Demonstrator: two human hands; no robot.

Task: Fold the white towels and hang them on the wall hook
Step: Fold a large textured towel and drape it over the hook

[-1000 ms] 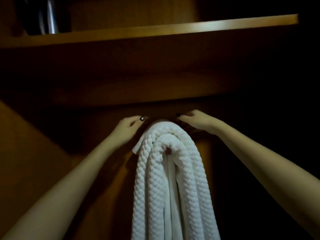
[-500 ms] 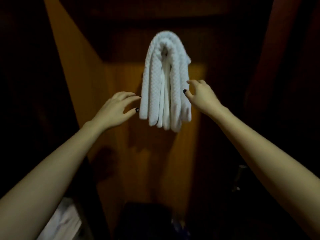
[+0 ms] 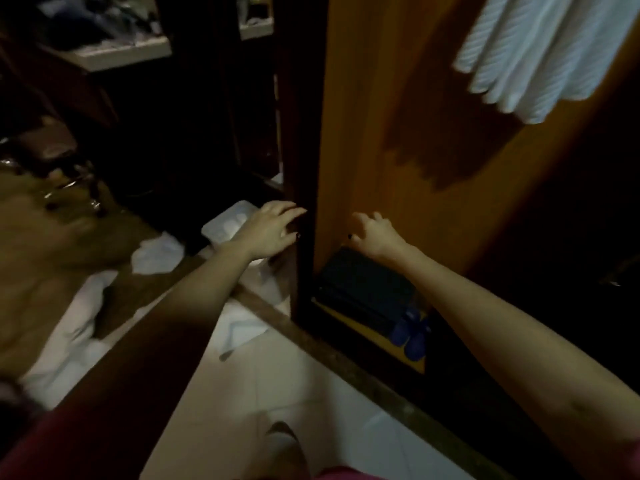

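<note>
Dim wooden closet panelling is filling the right, one folded towel (image 3: 540,53) hanging high up. Both hands, left hand (image 3: 268,228) and right hand (image 3: 375,233), are reaching out open and empty; loose towels (image 3: 69,327) are lying down-left on the floor, nearer the left.

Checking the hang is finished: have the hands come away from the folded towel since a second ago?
Yes. Both hands, left and right, have dropped well below the hanging towel, down the wooden panel, open and empty.

Both forearms bare, no sleeves in view. Left hand (image 3: 268,230) and right hand (image 3: 375,233) without rings; dark polish on right thumbnail. Pinkish-red garment at bottom edge.
</note>
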